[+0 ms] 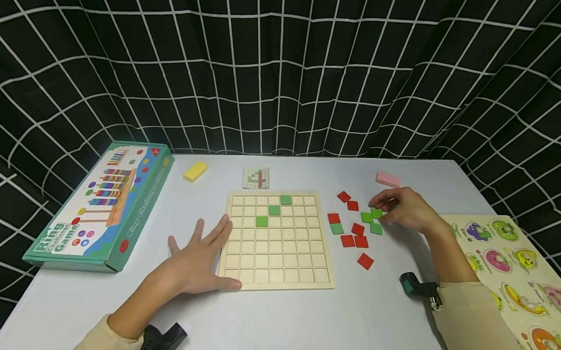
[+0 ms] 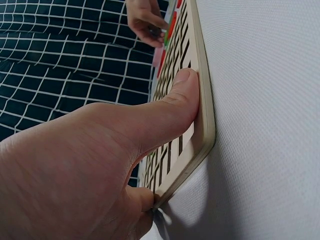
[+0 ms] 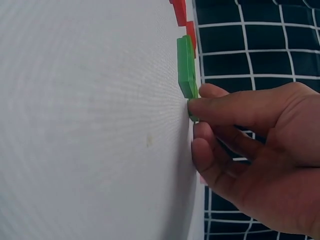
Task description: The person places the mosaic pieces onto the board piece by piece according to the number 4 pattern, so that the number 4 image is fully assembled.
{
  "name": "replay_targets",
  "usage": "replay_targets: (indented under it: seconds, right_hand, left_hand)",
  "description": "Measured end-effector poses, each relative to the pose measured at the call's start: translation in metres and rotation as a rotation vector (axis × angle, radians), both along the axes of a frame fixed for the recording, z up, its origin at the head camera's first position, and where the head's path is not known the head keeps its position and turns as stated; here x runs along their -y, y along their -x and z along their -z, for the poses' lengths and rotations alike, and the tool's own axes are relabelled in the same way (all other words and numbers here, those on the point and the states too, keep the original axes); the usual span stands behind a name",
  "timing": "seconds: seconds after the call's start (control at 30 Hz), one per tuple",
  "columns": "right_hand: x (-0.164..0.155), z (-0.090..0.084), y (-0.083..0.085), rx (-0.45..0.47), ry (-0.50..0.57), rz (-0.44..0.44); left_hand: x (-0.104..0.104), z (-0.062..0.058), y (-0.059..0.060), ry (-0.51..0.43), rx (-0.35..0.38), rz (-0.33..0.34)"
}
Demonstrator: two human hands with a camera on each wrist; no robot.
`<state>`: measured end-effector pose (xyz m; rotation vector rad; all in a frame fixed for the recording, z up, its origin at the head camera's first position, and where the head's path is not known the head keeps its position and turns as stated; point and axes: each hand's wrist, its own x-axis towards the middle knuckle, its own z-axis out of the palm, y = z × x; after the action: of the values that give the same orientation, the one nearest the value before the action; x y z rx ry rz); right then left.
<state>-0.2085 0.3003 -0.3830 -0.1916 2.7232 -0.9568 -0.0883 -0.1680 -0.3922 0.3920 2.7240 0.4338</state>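
My left hand (image 1: 197, 263) lies spread along the left edge of a wooden grid board (image 1: 276, 288). Its thumb (image 2: 175, 102) presses on the board's near rim, and the other fingertips reach the left side. Three green tiles sit in a diagonal on the board, one of them a green square (image 1: 274, 210) in the middle. Right of the board, my right hand (image 1: 404, 210) has its thumb and fingertips around a green tile (image 1: 377, 213) at the table surface. Two more green tiles lie beside it, including a near green tile (image 1: 376, 229).
Several red tiles, such as a red tile (image 1: 365, 261), are scattered right of the board. A small pattern card (image 1: 256, 178), yellow block (image 1: 195, 171) and pink block (image 1: 388, 179) lie behind. A game box (image 1: 103, 202) stands left; a fruit picture board (image 1: 504, 261) lies right.
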Motion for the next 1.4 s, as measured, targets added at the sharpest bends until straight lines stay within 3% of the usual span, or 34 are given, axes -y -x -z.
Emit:
replay_targets:
  seconds: [0.33,0.83,1.4]
  right_hand:
    - [0.001,-0.002,-0.001,-0.006,-0.037,-0.005]
    - [-0.002,-0.006,-0.003,0.016,-0.003,0.074]
    - [0.013,-0.015,-0.014,0.005,0.026,0.079]
  left_hand:
    - [0.0,0.0,-0.001,-0.007,0.001,-0.008]
    - [0.001,0.001,-0.002,-0.014,-0.005,-0.006]
    - [0.001,0.004,0.0,-0.01,-0.006,-0.011]
